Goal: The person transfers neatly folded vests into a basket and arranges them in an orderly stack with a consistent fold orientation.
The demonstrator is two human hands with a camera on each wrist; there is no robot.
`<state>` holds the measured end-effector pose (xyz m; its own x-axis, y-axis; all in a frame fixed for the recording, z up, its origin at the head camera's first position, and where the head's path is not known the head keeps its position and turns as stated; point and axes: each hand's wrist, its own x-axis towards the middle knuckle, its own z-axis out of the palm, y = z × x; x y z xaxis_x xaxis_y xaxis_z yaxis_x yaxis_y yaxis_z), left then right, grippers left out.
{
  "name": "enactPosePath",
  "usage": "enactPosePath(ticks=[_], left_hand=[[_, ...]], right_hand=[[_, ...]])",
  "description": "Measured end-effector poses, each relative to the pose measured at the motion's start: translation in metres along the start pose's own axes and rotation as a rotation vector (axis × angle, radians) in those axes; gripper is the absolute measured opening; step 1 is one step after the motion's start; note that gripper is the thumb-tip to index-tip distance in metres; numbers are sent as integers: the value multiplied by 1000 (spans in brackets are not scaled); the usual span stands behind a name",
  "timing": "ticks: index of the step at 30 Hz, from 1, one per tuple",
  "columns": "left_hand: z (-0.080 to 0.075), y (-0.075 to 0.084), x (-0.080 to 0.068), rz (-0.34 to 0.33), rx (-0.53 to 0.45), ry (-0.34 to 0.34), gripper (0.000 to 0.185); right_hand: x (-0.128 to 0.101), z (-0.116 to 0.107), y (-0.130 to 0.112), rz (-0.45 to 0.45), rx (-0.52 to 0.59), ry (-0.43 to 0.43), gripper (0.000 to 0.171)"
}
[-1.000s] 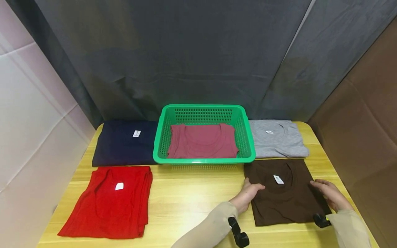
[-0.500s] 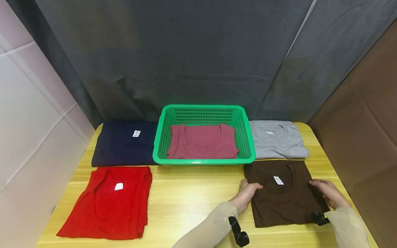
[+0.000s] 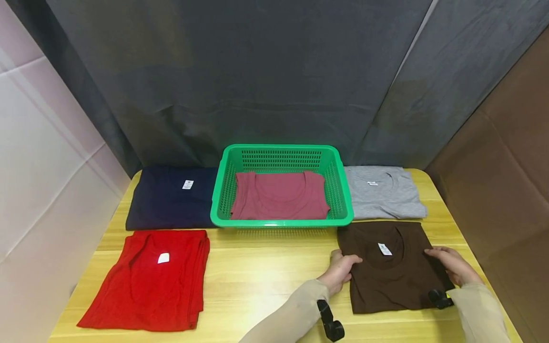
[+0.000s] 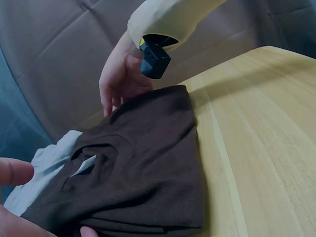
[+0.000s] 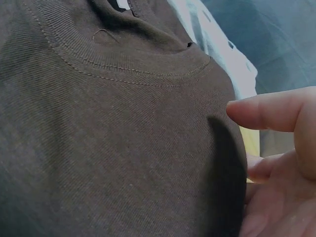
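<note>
A folded dark brown T-shirt (image 3: pixel 392 283) with a white neck label (image 3: pixel 384 249) lies on the right part of the table. At its left edge is my left hand (image 3: pixel 338 270), and my right hand (image 3: pixel 455 267) is at its right edge. In the right wrist view the right thumb (image 5: pixel 266 110) hovers over the cloth and casts a shadow on it. The other right fingers are at the side edge, partly hidden by the cloth. The left thumb (image 4: pixel 15 171) is likewise raised above the shirt in the left wrist view, with a fingertip (image 4: pixel 89 232) against its lower edge.
Behind stands a green plastic basket (image 3: pixel 282 222) holding a folded dusty-pink top (image 3: pixel 280 195). A grey folded T-shirt (image 3: pixel 381 193) lies right of it, a navy folded garment (image 3: pixel 171 202) left. A red folded garment (image 3: pixel 147 286) is at front left. Fabric walls enclose the wooden table (image 3: pixel 266 276).
My right hand has shifted slightly left, and my left hand's thumb has drawn back a little. The brown T-shirt's side edges have moved slightly inward. The other garments and basket stay put.
</note>
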<state>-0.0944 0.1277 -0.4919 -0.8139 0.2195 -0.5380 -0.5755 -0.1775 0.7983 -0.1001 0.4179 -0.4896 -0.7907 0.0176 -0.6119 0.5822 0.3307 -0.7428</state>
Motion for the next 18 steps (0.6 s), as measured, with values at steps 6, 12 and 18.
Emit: enactPosePath(ticks=[6, 12, 18], left_hand=[[0, -5, 0, 44, -22, -26, 49], [-3, -9, -1, 28, -10, -38, 42], [-4, -13, -2, 0, -2, -67, 57]], right_hand=[[1, 0, -1, 21, 47, -13, 38], [2, 1, -1, 39, 57, -47, 41], [1, -1, -1, 45, 3, -136, 62]])
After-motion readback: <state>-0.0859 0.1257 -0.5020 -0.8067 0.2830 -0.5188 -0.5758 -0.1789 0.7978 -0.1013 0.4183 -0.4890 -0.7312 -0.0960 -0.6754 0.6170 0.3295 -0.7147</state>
